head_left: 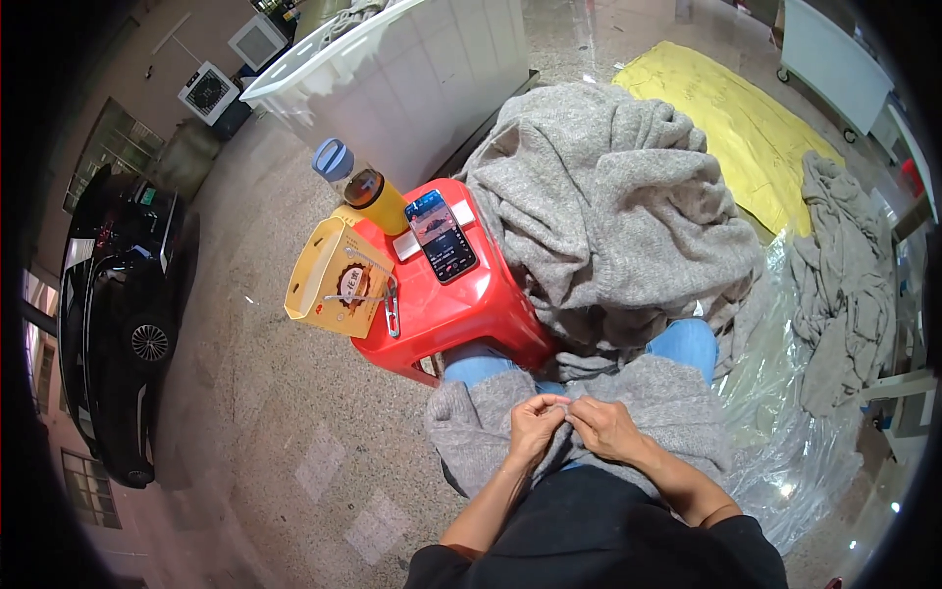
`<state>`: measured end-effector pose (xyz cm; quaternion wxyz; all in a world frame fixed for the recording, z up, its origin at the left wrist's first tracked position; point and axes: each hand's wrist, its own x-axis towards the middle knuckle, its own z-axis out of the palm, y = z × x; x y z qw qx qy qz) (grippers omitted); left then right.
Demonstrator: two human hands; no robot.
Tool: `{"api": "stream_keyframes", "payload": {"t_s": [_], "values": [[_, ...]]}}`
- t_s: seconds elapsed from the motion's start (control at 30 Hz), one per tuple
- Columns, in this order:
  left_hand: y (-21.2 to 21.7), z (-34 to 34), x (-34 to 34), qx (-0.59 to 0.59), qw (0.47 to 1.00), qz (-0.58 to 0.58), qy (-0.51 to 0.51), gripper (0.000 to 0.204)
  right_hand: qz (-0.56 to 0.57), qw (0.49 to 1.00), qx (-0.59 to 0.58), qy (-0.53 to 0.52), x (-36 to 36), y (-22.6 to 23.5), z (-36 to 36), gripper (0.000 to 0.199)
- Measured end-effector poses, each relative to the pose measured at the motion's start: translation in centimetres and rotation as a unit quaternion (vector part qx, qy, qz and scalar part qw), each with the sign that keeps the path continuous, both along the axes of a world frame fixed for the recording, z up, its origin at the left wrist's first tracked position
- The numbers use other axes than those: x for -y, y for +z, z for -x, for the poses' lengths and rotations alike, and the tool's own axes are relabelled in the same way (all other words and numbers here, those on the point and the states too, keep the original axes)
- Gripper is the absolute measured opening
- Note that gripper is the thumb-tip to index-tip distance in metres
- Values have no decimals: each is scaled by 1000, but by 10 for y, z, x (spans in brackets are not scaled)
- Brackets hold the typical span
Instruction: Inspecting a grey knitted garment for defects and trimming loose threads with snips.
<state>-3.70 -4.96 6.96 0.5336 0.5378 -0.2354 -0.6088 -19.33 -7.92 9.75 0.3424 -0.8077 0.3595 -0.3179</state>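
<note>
The grey knitted garment [657, 412] lies crumpled over the person's lap in the lower middle of the frame. It is soft and fuzzy, with one part hanging to the left. Its near edge is bunched up at the bottom centre.

Both forearms rise from the lower edge, bare below dark sleeves, and converge at the lap; the left hand [535, 424] is curled, knuckles up, fingertips pinched together; the right hand [603, 427] mirrors it, fingers bent inward in a pinch (thumb hidden beneath); the two hands meet fingertip to fingertip; the knees, in blue jeans, spread apart above them.
</note>
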Motion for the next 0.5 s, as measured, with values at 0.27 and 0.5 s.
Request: {"api": "stream_keyframes", "payload": {"t_s": [0.27, 0.5], "values": [[24, -65, 2, -147, 982, -101, -63, 16, -88, 992, -82, -20, 31, 17, 71, 17], [50, -67, 14, -173, 984, -50, -3, 14, -37, 983, -55, -171, 42, 27, 84, 19]]}}
